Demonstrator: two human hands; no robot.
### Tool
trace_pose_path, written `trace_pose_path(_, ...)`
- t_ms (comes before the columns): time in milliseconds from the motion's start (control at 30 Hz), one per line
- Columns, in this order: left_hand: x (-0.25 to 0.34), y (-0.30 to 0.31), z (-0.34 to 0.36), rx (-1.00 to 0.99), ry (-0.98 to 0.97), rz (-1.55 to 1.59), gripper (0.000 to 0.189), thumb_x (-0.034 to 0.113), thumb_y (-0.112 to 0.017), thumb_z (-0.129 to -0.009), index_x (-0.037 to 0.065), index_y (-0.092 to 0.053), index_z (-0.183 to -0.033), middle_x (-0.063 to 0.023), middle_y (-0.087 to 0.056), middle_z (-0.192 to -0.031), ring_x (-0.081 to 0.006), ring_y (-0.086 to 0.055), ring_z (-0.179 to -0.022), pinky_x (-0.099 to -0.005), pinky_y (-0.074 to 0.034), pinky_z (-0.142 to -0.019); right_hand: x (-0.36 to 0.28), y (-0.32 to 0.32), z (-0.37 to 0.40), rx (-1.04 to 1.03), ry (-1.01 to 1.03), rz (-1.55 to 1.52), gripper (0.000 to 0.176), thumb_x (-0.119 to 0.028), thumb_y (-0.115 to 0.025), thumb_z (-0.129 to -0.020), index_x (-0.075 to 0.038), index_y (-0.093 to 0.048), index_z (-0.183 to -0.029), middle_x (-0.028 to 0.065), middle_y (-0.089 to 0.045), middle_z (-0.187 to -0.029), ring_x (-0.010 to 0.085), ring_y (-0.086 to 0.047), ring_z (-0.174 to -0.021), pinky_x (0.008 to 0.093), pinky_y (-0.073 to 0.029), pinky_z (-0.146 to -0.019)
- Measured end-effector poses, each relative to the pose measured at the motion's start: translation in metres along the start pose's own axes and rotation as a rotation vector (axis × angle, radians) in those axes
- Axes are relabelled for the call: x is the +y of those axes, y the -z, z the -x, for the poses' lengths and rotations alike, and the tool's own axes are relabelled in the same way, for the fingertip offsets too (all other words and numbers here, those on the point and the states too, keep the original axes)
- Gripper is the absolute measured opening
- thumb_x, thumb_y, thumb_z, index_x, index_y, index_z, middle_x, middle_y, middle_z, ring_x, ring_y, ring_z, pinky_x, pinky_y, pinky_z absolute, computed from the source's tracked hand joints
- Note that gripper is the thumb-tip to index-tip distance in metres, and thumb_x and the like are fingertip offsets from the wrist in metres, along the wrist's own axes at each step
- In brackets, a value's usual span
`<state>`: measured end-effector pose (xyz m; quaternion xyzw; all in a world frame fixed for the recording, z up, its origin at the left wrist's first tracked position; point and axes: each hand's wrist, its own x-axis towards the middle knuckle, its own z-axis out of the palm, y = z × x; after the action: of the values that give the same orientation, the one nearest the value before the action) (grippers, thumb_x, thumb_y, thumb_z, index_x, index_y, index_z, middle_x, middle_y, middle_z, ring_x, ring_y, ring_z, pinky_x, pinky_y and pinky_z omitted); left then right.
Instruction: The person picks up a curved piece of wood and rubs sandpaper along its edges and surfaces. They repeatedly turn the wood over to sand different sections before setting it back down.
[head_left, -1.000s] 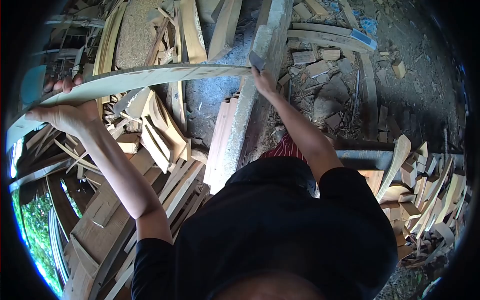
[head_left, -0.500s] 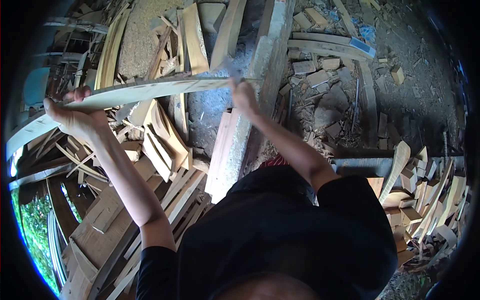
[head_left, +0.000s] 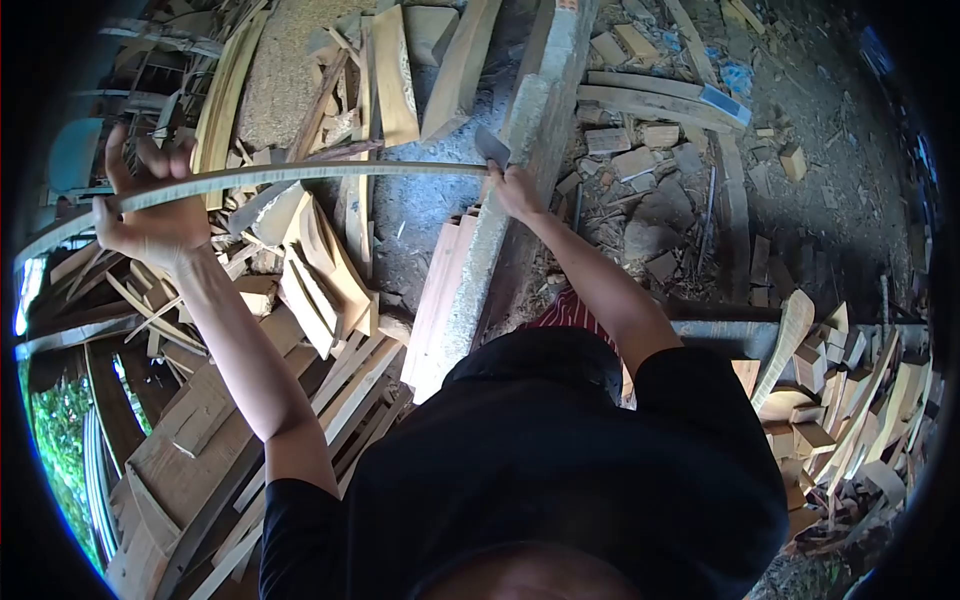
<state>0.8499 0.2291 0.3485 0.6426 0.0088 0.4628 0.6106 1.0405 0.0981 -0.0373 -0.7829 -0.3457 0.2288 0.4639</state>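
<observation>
A long, thin curved wooden strip (head_left: 300, 171) runs from the far left to the concrete ledge (head_left: 470, 290) near the centre, its narrow edge facing up. My left hand (head_left: 160, 205) supports it near the left end, thumb on the near side and fingers raised and spread beyond it. My right hand (head_left: 517, 192) is closed at the strip's right end, around the handle of a flat grey metal blade (head_left: 491, 147). The blade points away from me, just beyond the strip's end. The handle is mostly hidden by my fingers.
Wood offcuts (head_left: 320, 290) and long planks (head_left: 200, 430) are heaped at the left. More blocks (head_left: 815, 437) pile up at the lower right. Beyond the ledge, a curved beam (head_left: 650, 98) lies among scraps. Boards (head_left: 395, 80) lean at the top.
The strip has turned from showing its broad face to its narrow edge. My left fingers have lifted and spread. My right hand and the blade have shifted slightly right.
</observation>
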Motion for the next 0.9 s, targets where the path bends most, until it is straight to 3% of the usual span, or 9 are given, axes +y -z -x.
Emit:
trace_pose_path(67, 0.014, -0.016, 0.006, 0.351, -0.129, -0.194, 0.046, 0.031, -0.048, -0.078, 0.004, -0.044, -0.115, -0.0204, -0.054, -0.102, -0.0269, -0.054, -0.08, -0.0528, -0.038, -0.086, 0.003, -0.002, -0.005, 0.003, -0.03, -0.078, 0.064, -0.045, -0.035, -0.089, 0.009, -0.055, -0.061, 0.0267, -0.054, -0.057, 0.0402, -0.058, -0.063, 0.0447, -0.042, -0.06)
trace_pose_path(200, 0.033, 0.012, 0.002, 0.41, -0.061, -0.116, 0.026, 0.018, -0.043, -0.08, 0.002, -0.047, -0.1, -0.0035, -0.038, -0.063, -0.0141, -0.036, -0.053, -0.0306, -0.036, -0.05, 0.03, -0.044, 0.007, 0.082, -0.119, -0.026, 0.069, -0.051, -0.03, -0.088, 0.008, -0.057, -0.064, 0.0196, -0.055, -0.052, 0.0299, -0.058, -0.051, 0.0406, -0.041, -0.045)
trace_pose_path(300, 0.026, -0.015, 0.002, 0.626, -0.159, -0.39, 0.023, 0.017, -0.034, -0.082, 0.001, -0.049, -0.09, -0.0001, -0.023, -0.055, -0.0127, -0.025, -0.047, -0.0278, -0.025, -0.042, -0.097, 0.006, 0.048, -0.174, 0.021, -0.483, 0.036, -0.021, -0.033, -0.092, -0.015, -0.042, -0.127, 0.0141, -0.057, -0.11, 0.0034, -0.038, -0.038, 0.0187, -0.033, -0.031)
trace_pose_path(467, 0.022, -0.026, 0.005, 0.726, -0.247, -0.512, 0.032, 0.017, -0.029, -0.08, -0.003, -0.047, -0.098, -0.0124, -0.041, -0.069, -0.0239, -0.046, -0.061, -0.0342, -0.043, -0.05, -0.169, 0.011, 0.067, -0.179, 0.352, -0.676, 0.038, -0.005, -0.043, -0.085, 0.0, -0.041, -0.123, 0.0189, -0.047, -0.12, 0.0257, -0.049, -0.108, 0.0335, -0.039, -0.093)
trace_pose_path(533, 0.031, 0.003, 0.003, 0.692, -0.237, -0.504, 0.035, 0.017, -0.03, -0.08, -0.004, -0.047, -0.1, -0.0224, -0.049, -0.089, -0.0309, -0.053, -0.075, -0.0414, -0.049, -0.061, -0.111, 0.005, 0.047, -0.265, 0.239, -0.587, 0.036, 0.002, -0.037, -0.083, -0.003, -0.048, -0.117, 0.0167, -0.06, -0.094, 0.0219, -0.061, -0.079, 0.0326, -0.05, -0.069)
trace_pose_path(567, 0.033, 0.003, 0.002, 0.696, -0.234, -0.518, 0.035, 0.017, -0.03, -0.08, -0.004, -0.047, -0.1, -0.0224, -0.049, -0.089, -0.0309, -0.053, -0.075, -0.0414, -0.049, -0.061, -0.065, -0.021, 0.034, -0.051, 0.176, -0.558, 0.045, -0.033, -0.032, -0.093, -0.007, -0.045, -0.058, -0.0063, -0.03, -0.039, 0.0054, -0.026, -0.028, 0.0253, -0.02, -0.025)
trace_pose_path(700, 0.031, -0.003, -0.006, 0.617, -0.246, -0.531, 0.035, 0.02, -0.031, -0.081, -0.005, -0.045, -0.102, -0.0217, -0.05, -0.092, -0.0314, -0.054, -0.072, -0.0416, -0.05, -0.058, -0.002, -0.015, 0.014, -0.164, -0.245, -0.194, 0.048, -0.035, -0.026, -0.094, -0.01, -0.045, -0.058, -0.0051, -0.04, -0.042, 0.005, -0.027, -0.029, 0.0261, -0.021, -0.025)
trace_pose_path(767, 0.032, 0.011, -0.009, 0.663, -0.235, -0.529, 0.035, 0.021, -0.032, -0.082, -0.004, -0.041, -0.105, -0.0225, -0.049, -0.096, -0.0325, -0.055, -0.072, -0.0421, -0.051, -0.061, -0.035, -0.032, 0.021, 0.086, 0.259, -0.529, 0.043, -0.034, -0.029, -0.094, -0.007, -0.048, -0.067, -0.0037, -0.043, -0.047, 0.0054, -0.029, -0.031, 0.0275, -0.025, -0.027)
trace_pose_path(900, 0.032, 0.022, -0.012, 0.633, -0.19, -0.538, 0.033, 0.023, -0.03, -0.084, -0.001, -0.04, -0.104, -0.0237, -0.045, -0.106, -0.0367, -0.054, -0.091, -0.0467, -0.052, -0.072, -0.1, -0.007, 0.042, -0.024, 0.102, -0.549, 0.034, -0.032, -0.032, -0.093, -0.001, -0.046, -0.098, 0.0029, -0.049, -0.054, 0.0119, -0.041, -0.039, 0.0291, -0.035, -0.034)
